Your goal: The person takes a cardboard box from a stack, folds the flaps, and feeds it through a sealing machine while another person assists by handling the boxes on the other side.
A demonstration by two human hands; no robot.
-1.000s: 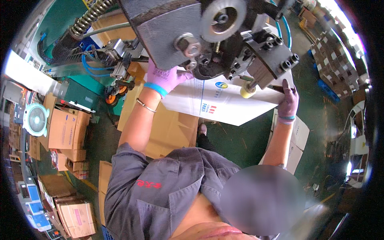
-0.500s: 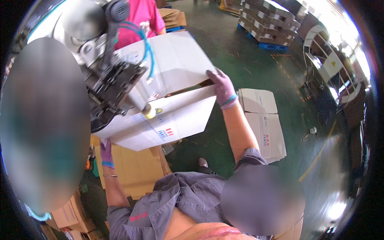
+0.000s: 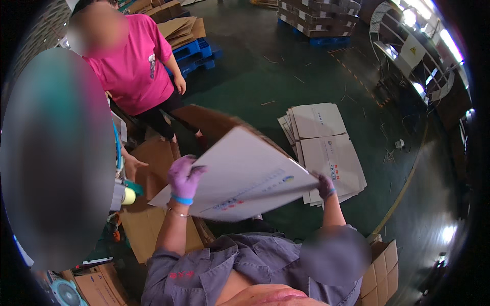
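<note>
A white cardboard box (image 3: 250, 176) with coloured print hangs tilted in front of me, its brown inside showing along the far edge. My left hand (image 3: 184, 178), in a purple glove, is closed with bent fingers on the box's left side. At the right corner my right hand (image 3: 325, 186), also gloved, grips the board. Motion smears the box a little, and its underside is hidden.
A stack of flat white cartons (image 3: 334, 158) lies on the floor to the right. Brown cardboard (image 3: 145, 232) is at my left, by a yellow roller (image 3: 128, 196). A person in a pink shirt (image 3: 138, 66) stands at the far left, near blue pallets (image 3: 191, 53).
The box has come away from the machine at the left, moving right and toward me, and its tilt has changed. Both hands have shifted with it; the pink-shirted person now shows more fully.
</note>
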